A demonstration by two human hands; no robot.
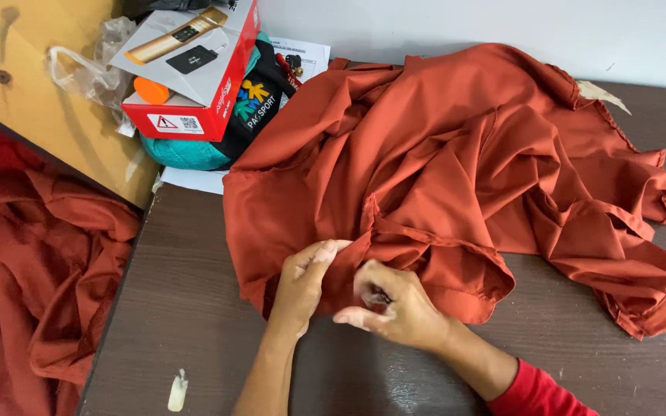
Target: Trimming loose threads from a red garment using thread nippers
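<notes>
A rust-orange garment (464, 162) lies crumpled across the dark brown table (186, 308). My left hand (304, 283) pinches the garment's near hem between thumb and fingers. Beside it, my right hand (391, 304) is closed around a small object that I cannot make out, its fingertips touching the same hem. A red sleeve (537, 389) covers my right forearm.
A red and white box (194, 69) sits on a teal and black bag (252, 104) at the back left, with clear plastic (90, 69) and papers (302, 54). More rust fabric (36, 262) hangs left of the table. A small cream piece (178, 390) lies near the front edge.
</notes>
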